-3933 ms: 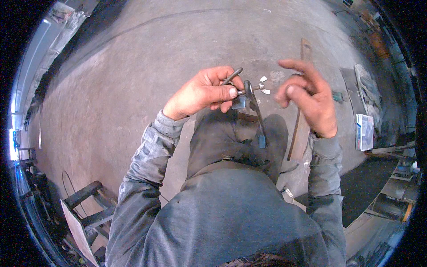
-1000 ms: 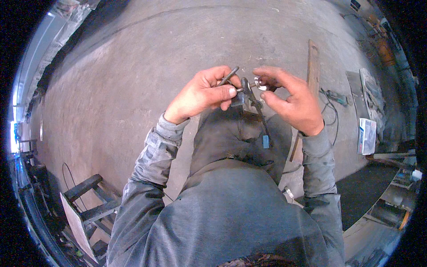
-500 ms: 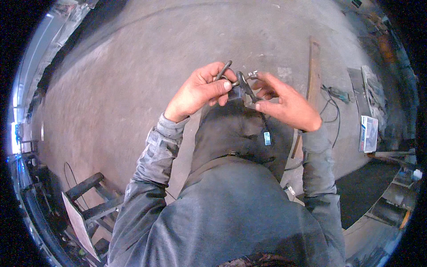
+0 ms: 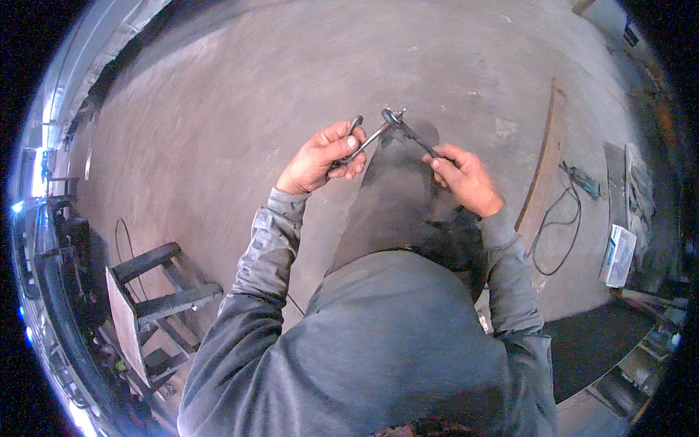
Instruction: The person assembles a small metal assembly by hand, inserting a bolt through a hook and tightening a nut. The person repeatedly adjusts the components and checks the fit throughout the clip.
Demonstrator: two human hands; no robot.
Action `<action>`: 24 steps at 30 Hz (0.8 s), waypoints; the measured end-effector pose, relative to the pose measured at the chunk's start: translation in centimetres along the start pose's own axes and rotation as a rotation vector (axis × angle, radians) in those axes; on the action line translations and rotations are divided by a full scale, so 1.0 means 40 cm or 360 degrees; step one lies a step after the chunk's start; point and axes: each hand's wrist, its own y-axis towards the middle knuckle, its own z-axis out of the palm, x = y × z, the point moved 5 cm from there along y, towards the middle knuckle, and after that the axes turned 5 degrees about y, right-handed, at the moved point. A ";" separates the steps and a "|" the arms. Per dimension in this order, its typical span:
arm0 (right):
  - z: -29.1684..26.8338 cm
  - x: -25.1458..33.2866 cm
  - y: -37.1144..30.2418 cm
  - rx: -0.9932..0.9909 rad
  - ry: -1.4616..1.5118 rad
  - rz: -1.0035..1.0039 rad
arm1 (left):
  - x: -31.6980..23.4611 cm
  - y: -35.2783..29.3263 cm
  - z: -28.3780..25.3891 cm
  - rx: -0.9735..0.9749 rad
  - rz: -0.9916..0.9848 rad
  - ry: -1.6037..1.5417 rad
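My left hand (image 4: pixel 325 156) is closed around a bent metal rod (image 4: pixel 375 136), its curved end rising past my thumb. The rod's straight part runs up to the right and meets the round head of a dark wrench that looks like a ratchet (image 4: pixel 413 134). A small bright metal piece shows at that head, too small to make out. My right hand (image 4: pixel 466 178) grips the lower end of the wrench handle between thumb and fingers. Both tools are held in the air in front of my body, above the concrete floor.
A long wooden plank (image 4: pixel 542 160) lies on the floor to the right, beside a black cable (image 4: pixel 557 226) and a greenish power tool (image 4: pixel 585 182). A white and blue box (image 4: pixel 618 255) stands farther right. At the lower left is a dark metal frame (image 4: pixel 178 302).
My right hand has shifted from around the wrench head down to its handle. The wrench and rod now point farther away from me, and my left hand holds the rod at a different angle.
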 end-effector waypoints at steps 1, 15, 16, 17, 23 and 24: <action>-0.003 -0.003 0.009 0.0024 -0.0037 0.0004 | 0.013 -0.007 -0.011 -0.0032 -0.0024 0.0011; 0.179 -0.102 -0.004 -0.0184 -0.0604 -0.0408 | 0.184 -0.172 -0.296 -0.1242 -0.0318 0.0475; 0.186 -0.098 -0.019 -0.0217 -0.0712 -0.0475 | 0.154 -0.172 -0.282 -0.1247 -0.0197 0.0442; 0.188 -0.089 -0.031 -0.0261 -0.0824 -0.0548 | 0.124 -0.156 -0.261 -0.1196 -0.0103 0.0328; 0.160 -0.095 -0.036 -0.0229 -0.0824 -0.0564 | 0.020 -0.020 -0.091 -0.0777 0.0228 -0.0216; 0.154 -0.099 -0.038 -0.0205 -0.0800 -0.0533 | 0.022 -0.002 -0.072 -0.0669 0.0227 -0.0276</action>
